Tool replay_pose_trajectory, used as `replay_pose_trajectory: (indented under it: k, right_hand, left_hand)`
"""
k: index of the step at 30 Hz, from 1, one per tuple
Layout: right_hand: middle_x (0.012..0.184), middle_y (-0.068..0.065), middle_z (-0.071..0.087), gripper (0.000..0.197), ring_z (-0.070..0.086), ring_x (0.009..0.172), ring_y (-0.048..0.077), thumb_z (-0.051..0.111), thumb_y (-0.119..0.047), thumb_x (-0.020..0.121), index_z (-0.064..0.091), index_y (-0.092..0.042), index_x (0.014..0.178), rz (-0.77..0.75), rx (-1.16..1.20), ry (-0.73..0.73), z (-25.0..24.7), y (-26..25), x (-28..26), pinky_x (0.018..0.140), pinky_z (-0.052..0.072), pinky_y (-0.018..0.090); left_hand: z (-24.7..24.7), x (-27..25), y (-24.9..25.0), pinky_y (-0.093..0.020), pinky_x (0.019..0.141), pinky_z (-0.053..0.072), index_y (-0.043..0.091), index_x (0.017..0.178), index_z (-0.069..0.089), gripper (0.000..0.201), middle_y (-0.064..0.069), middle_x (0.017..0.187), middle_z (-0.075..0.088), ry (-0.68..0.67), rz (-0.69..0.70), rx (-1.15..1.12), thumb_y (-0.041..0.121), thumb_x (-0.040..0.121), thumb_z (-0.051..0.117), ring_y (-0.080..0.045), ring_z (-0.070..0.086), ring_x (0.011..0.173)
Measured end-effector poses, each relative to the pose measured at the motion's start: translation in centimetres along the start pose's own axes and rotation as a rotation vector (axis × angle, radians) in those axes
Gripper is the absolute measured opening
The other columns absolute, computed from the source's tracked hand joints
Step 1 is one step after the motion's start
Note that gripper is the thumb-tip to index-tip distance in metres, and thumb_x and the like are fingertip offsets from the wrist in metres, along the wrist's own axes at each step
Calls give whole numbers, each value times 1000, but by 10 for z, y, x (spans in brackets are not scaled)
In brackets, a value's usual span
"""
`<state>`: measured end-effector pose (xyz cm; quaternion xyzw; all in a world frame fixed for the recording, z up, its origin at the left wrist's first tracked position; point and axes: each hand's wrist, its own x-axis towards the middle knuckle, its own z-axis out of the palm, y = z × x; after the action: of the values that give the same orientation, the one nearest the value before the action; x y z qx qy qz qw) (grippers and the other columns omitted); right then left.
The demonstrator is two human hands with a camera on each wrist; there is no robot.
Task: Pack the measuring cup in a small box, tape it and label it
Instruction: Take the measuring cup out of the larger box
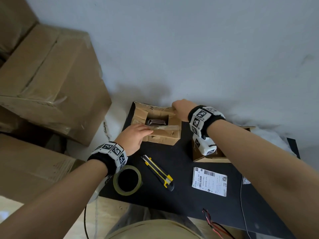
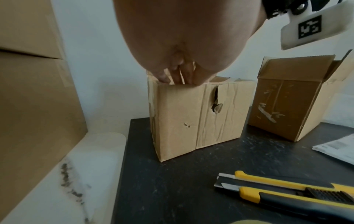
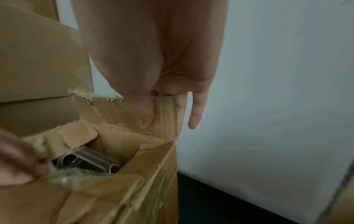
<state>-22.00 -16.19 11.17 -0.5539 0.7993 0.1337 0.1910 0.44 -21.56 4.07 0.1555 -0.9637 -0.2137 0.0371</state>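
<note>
The small box (image 1: 161,133) stands open on the black bench (image 1: 189,195), at its far edge against the pale wall. Inside it lies the clear measuring cup (image 1: 156,121), seen through the opening between the flaps. The left hand (image 1: 133,138) is at the box's near rim, its fingers (image 2: 184,74) curled over the top edge onto a flap carrying crumpled old tape. The right hand (image 1: 181,108) is at the far right corner of the box, thumb and fingers pinching the upright torn flap (image 3: 162,115) between them; the little finger hangs straight down outside it.

Just right of the small box stands a second open carton (image 1: 212,156), partly hidden under the right wrist. Nearer than the small box lie a yellow and black utility knife (image 1: 158,171), a roll of clear tape (image 1: 127,180) to the knife's left, and a printed shipping label (image 1: 209,181) to its right. Left of the small box, off the bench, big cardboard cartons (image 1: 51,80) are stacked.
</note>
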Motion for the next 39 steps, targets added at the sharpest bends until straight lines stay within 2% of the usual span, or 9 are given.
replay_pose_trajectory:
  k: [6, 11, 15, 23, 28, 30, 34, 37, 39]
  right_hand:
    - [112, 12, 62, 25, 58, 102, 30, 48, -22, 94, 59, -8, 111, 34, 216, 64, -9, 0, 1, 85, 47, 36]
    - [120, 10, 51, 25, 52, 109, 28, 53, -16, 92, 50, -7, 115, 21, 149, 281, -17, -7, -17, 85, 41, 34]
    - [107, 9, 59, 17, 57, 97, 27, 54, -22, 90, 55, -9, 101, 63, 311, 276, -8, -19, -46, 80, 47, 37]
    - [131, 7, 49, 43, 48, 121, 26, 52, -33, 91, 48, -16, 131, 65, 196, 86, 34, -30, -58, 106, 31, 42]
    - [83, 4, 59, 46, 59, 83, 24, 33, -50, 97, 61, -15, 85, 112, 458, 92, 36, -26, -64, 70, 41, 31]
    - [90, 7, 62, 41, 59, 88, 25, 35, -44, 99, 61, -15, 91, 135, 507, 68, 35, -26, -67, 72, 41, 29]
    - [133, 12, 52, 51, 51, 121, 27, 49, -41, 94, 44, -9, 134, 161, 485, -28, 32, -27, -69, 96, 41, 34]
    - [139, 11, 47, 59, 46, 125, 26, 54, -43, 91, 40, -9, 137, 161, 468, -59, 33, -27, -70, 101, 38, 34]
    - [140, 10, 45, 63, 46, 125, 26, 57, -45, 89, 39, -9, 138, 153, 447, -68, 36, -26, -70, 102, 39, 35]
  left_hand:
    - [-17, 6, 3, -35, 100, 44, 12, 129, 55, 39, -7, 134, 48, 32, -89, 23, 6, 90, 54, -21, 51, 116]
    - [-36, 12, -8, -40, 109, 32, 10, 138, 42, 59, -7, 146, 33, -118, -234, 277, 44, 91, 51, -24, 30, 133]
    - [-40, 11, -13, -36, 109, 31, 12, 135, 45, 59, -4, 147, 35, -161, -229, 220, 48, 89, 52, -20, 32, 135]
    - [-48, 7, -7, -25, 71, 38, 16, 107, 52, 29, 4, 104, 54, -72, -225, 72, 33, 86, 63, -16, 53, 93]
    - [-50, 1, -2, -20, 50, 28, 14, 87, 41, 20, 13, 69, 36, -66, -188, 57, 24, 90, 58, -10, 40, 59]
    - [-50, -1, -2, -25, 51, 31, 13, 83, 41, 21, 11, 71, 38, -83, -158, 29, 24, 90, 58, -15, 42, 63]
    - [-50, -6, -3, -30, 61, 40, 12, 79, 48, 31, 8, 77, 45, -135, -199, -116, 39, 96, 43, -18, 51, 69]
    - [-51, -7, -7, -39, 88, 46, 9, 87, 59, 40, 1, 97, 61, -135, -247, -291, 38, 99, 33, -20, 58, 103]
    - [-48, -6, -13, -36, 103, 38, 9, 96, 61, 31, -1, 123, 57, -180, -203, -188, 33, 98, 40, -19, 42, 130]
